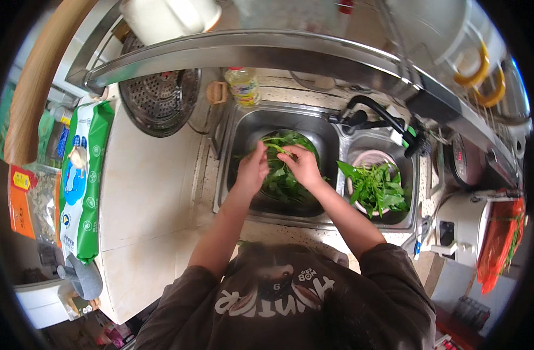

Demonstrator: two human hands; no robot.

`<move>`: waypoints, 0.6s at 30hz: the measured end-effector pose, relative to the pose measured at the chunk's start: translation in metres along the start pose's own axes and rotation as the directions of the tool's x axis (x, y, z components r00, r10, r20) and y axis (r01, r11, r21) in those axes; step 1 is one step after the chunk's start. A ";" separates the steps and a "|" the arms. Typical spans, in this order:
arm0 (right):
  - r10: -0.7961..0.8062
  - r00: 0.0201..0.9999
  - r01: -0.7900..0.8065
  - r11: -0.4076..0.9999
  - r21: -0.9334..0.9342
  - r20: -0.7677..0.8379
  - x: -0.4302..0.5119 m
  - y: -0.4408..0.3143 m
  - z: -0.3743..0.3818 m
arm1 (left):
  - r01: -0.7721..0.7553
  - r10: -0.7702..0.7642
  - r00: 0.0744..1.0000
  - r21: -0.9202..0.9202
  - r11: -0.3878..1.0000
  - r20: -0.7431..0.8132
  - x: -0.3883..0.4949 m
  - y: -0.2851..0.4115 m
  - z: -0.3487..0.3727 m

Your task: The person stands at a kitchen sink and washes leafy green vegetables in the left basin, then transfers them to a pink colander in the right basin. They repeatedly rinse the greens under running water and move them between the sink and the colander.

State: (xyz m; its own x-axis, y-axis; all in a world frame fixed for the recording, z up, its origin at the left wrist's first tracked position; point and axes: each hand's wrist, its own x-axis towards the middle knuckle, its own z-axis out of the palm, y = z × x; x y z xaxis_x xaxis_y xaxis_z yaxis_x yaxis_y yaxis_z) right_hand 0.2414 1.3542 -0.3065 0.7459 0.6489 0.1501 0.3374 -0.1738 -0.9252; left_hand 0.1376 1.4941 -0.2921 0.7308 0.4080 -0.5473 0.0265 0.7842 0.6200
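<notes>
Over the large left basin (302, 118) of a stainless steel double sink, my left hand (253, 170) pinches light green vegetable stems (273, 147) at one end. My right hand (303, 165) grips the same stems a little to the right, with thumb and fingers together. Beneath both hands lies a heap of leafy greens (289, 186), partly covered by them. The smaller right basin (408, 168) holds a pale pink basket (372, 153) filled with more leafy greens (378, 188). Some of those leaves hang over its rim.
A black faucet (376, 109) arches behind the right basin. Behind the left one stands a bottle of yellow liquid (244, 87). A metal shelf rail (249, 48) crosses above the sink's back. At left are a perforated steamer tray (162, 100), a green-and-white package (85, 183) and a stone mortar (85, 278).
</notes>
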 end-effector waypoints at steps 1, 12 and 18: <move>-0.052 0.999 0.052 0.999 -0.004 0.002 -0.004 -0.007 -0.012 | -0.016 0.016 1.000 -0.041 0.999 0.001 0.002 0.002 0.012; 0.319 0.938 -0.344 0.813 0.470 0.134 -0.010 -0.002 -0.096 | -0.192 0.159 0.980 0.368 0.910 0.118 -0.004 0.008 0.100; 0.319 0.945 -0.317 0.824 0.469 0.079 -0.014 -0.007 -0.099 | -0.247 0.237 0.967 0.538 0.806 0.089 -0.008 0.004 0.108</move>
State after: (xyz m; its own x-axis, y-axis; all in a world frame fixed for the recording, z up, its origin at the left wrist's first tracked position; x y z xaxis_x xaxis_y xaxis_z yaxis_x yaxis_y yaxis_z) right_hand 0.2859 1.2733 -0.2679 0.7669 0.6158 -0.1804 -0.2276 -0.0018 -0.9737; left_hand 0.2052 1.4437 -0.2245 0.7738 0.5390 -0.3327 0.2078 0.2802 0.9372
